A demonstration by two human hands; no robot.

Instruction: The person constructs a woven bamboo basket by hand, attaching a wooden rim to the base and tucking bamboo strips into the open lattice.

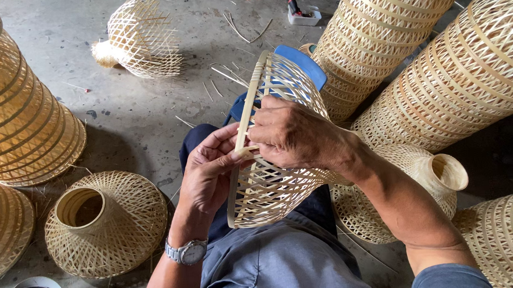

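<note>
Bamboo lattice forms the half-woven shade (273,161) lying on its side across the person's lap. The left hand (209,169) has its fingers closed on the rim strip, and the right hand (292,135) curls over the weave, gripping it. Finished shades (107,220) stand around on the concrete floor (139,120).

Pale tan open-lattice woven basket (276,161); blue stool (302,64); grey floor (138,116); silver watch (187,252).

Matt woven bamboo basket (276,161)
</note>
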